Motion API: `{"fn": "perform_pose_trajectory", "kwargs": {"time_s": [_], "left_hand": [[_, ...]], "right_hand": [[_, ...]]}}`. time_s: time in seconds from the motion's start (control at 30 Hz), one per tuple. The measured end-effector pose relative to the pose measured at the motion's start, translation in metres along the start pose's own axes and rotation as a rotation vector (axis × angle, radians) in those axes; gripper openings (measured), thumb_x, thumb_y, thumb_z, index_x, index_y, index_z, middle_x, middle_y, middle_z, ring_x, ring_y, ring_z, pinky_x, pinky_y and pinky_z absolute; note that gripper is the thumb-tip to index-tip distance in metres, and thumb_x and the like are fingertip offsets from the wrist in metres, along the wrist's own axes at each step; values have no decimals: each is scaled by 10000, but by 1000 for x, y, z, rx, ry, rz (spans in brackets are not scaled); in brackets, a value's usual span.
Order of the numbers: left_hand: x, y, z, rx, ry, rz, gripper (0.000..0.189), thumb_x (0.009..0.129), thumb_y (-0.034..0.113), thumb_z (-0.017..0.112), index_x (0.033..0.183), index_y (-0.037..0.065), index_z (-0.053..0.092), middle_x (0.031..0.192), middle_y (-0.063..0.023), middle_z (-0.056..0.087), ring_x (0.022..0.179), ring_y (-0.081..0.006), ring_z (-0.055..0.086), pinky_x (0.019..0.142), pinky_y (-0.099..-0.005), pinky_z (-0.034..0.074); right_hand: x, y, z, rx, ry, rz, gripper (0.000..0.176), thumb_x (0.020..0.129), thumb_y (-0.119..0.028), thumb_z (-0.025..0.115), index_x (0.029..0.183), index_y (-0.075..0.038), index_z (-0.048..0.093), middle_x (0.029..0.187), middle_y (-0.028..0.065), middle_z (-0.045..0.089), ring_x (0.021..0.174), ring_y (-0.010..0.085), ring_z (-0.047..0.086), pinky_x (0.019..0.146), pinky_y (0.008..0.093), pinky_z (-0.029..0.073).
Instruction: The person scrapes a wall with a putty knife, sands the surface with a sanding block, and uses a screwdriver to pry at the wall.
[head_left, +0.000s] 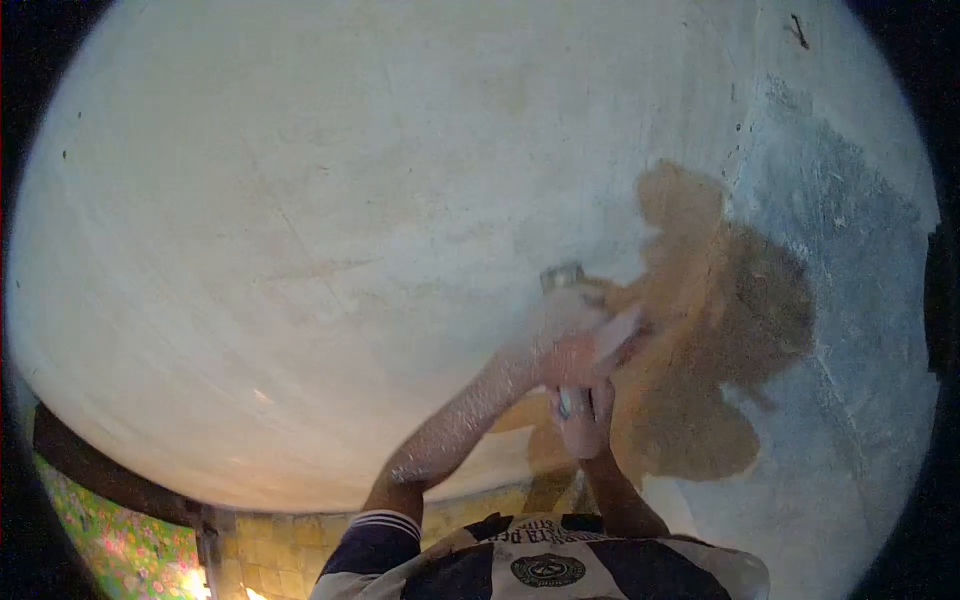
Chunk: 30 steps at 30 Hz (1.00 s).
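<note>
My left hand (578, 340) is blurred by motion close to the pale wall, and its fingers look partly stretched toward the right. White powder or splashes coat my left forearm (435, 445). Just past the left hand, the end of a dull metallic, cylinder-like piece (562, 277) sticks out; the hand covers whatever it joins. Directly below, my right hand (582, 425) is closed around a light grey object (570, 403), of which only a small part shows. Whether these two pieces belong to one tool cannot be told.
A broad off-white wall (350, 200) fills most of the view, with a rough grey patch (850, 230) on the right. Dark shadows (740, 320) fall beside my hands. Lower left are yellowish tiles (270, 550), a flowered surface (120, 530) and a bright light (195, 582).
</note>
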<state>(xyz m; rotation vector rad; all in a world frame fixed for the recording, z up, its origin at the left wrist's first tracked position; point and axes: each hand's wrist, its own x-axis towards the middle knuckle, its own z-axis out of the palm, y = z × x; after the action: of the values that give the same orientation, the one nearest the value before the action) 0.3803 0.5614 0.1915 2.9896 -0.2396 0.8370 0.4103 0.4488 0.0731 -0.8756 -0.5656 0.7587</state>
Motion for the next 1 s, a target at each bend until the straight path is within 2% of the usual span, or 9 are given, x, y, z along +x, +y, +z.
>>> {"fn": "perform_pose_trajectory", "kwargs": {"time_s": [0.1, 0.23, 0.3, 0.43, 0.53, 0.63, 0.73, 0.93, 1.0], "left_hand": [[-25, 18, 45, -392, 122, -45, 300, 920, 274, 681, 1101, 50, 601, 818, -163, 681, 800, -360, 686, 688, -458, 518], [-27, 43, 69, -768, 368, 2, 294, 903, 179, 722, 1117, 12, 610, 953, -167, 697, 857, -353, 694, 743, -425, 538], [-28, 64, 74, -889, 336, -98, 289, 898, 154, 724, 1129, 13, 622, 1026, -151, 699, 915, -345, 696, 798, -406, 543], [-32, 94, 97, -1227, 220, -297, 267, 910, 142, 698, 1139, 18, 641, 1157, -128, 680, 1063, -319, 673, 922, -412, 524], [-38, 92, 124, -1202, 229, -195, 276, 913, 161, 704, 1148, 24, 653, 1202, -129, 666, 1154, -315, 633, 978, -424, 490], [-36, 94, 116, -1118, 184, -189, 315, 908, 158, 703, 1183, 21, 635, 1206, -121, 656, 1156, -294, 619, 992, -418, 475], [-42, 94, 154, -1405, 240, -294, 329, 907, 130, 712, 1199, 14, 616, 1176, -120, 655, 1134, -275, 619, 991, -399, 471], [-30, 99, 175, -1929, 283, -4, 345, 897, 99, 752, 1187, -8, 597, 1052, -118, 654, 928, -205, 660, 810, -374, 558], [-25, 117, 167, -1913, 232, -134, 324, 883, 134, 766, 1140, 32, 596, 1016, -99, 652, 900, -235, 650, 780, -383, 556]], "right_hand": [[-37, 22, -51, -400, 76, 61, 295, 1031, -322, 578, 1222, -97, 560, 867, -18, 564, 710, 64, 507, 563, 230, 429], [-59, -7, -70, -292, 139, -43, 414, 1036, -407, 549, 1297, -86, 559, 839, -7, 579, 642, 64, 495, 519, 225, 404], [-67, -28, -74, -345, 230, -181, 448, 1032, -465, 529, 1264, -83, 558, 767, -8, 560, 548, 72, 489, 439, 246, 392], [-93, -45, -92, -403, 503, -222, 554, 1027, -510, 504, 1332, -49, 536, 741, 20, 589, 511, 76, 479, 435, 249, 387], [-113, -33, -114, -419, 612, -335, 560, 1028, -485, 503, 1346, -25, 530, 726, 36, 602, 505, 77, 487, 429, 244, 376], [-131, -38, -125, -593, 663, -442, 569, 1029, -468, 503, 1378, -19, 516, 713, 45, 602, 500, 77, 486, 427, 241, 369], [-143, -50, -125, -620, 700, -473, 574, 1033, -464, 502, 1404, -26, 504, 714, 50, 603, 493, 75, 479, 426, 238, 364], [-163, -62, -132, -541, 765, -537, 573, 1041, -446, 505, 1434, -30, 481, 727, 50, 603, 478, 73, 458, 420, 232, 354], [-173, -73, -136, -544, 764, -520, 570, 1044, -444, 505, 1438, -33, 477, 727, 48, 600, 471, 73, 447, 418, 230, 350]]}}
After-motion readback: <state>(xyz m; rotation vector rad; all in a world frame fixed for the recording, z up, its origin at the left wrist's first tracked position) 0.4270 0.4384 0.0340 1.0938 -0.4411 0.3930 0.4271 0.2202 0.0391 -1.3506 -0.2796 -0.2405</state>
